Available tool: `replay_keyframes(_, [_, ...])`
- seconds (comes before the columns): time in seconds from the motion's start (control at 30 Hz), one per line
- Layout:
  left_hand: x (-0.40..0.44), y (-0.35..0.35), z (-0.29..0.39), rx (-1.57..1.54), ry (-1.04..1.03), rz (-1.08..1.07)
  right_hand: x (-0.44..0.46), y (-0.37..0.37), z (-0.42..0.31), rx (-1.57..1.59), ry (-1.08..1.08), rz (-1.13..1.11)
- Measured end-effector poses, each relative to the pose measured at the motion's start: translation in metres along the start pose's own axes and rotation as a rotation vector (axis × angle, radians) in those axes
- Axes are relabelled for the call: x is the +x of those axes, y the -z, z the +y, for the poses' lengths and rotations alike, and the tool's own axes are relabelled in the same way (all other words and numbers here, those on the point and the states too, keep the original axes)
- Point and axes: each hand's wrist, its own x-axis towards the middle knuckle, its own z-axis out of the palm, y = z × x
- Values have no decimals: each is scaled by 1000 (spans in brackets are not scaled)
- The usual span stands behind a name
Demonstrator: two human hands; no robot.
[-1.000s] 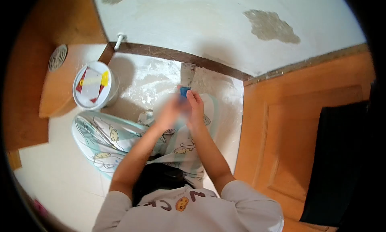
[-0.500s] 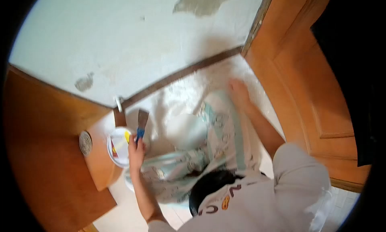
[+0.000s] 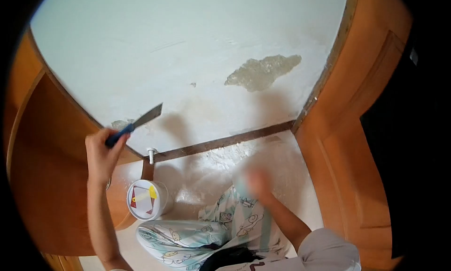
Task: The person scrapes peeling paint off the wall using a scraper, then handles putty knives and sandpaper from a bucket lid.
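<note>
My left hand [image 3: 104, 151] is wrapped round the blue handle of a putty knife [image 3: 146, 117], raised at the left before the white wall [image 3: 164, 64]. The metal blade points up and to the right, near a small bare patch [image 3: 121, 124]. My right hand [image 3: 256, 181] is blurred by motion over my right knee, above the dusty floor; its fingers cannot be made out. A larger grey patch [image 3: 263, 73] of exposed plaster shows on the wall, up and right of the knife.
A white lidded bucket [image 3: 142, 200] stands at the lower left, beside my patterned trousers. A white pipe stub [image 3: 151, 155] juts out above it. Wooden cabinet panels [image 3: 51, 167] rise at the left, a wooden door [image 3: 350, 177] at the right. White flakes [image 3: 230, 153] lie along the dark skirting.
The view has turned up toward the wall. My hands have moved apart; my left hand has lifted the putty knife from over the bucket to the wall's left side.
</note>
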Motion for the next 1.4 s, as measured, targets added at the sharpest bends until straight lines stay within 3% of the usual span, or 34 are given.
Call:
replay_keyframes(0.13, [71,1,49,82,-148,-113,3,2,6,66,87,46])
replay_keyframes(0.23, [108,-9,81,254,-243,-203,-2,-6,14,16,-9,-22])
replay_keyframes(0.37, [128,-19,96,349,-374,-180,5,5,8,11,203,148])
replay_keyframes(0.5, [138,-13,100,394,-379,-162,9,6,10,50,85,-43])
replay_keyframes(0.77, [155,-47,117,456,-691,-78,11,-4,2,45,-49,-229])
replay_keyframes(0.9, [148,-46,135,493,-406,-172,10,-6,1,26,-66,-259])
replay_keyframes(1.0, [145,-36,116,425,-564,-71,13,0,1,37,-58,-247])
replay_keyframes(1.13, [146,-15,118,427,-331,-17,12,4,-4,99,-41,-237])
replay_keyframes(1.4, [131,-32,105,245,-315,78,11,-1,-6,46,31,-259])
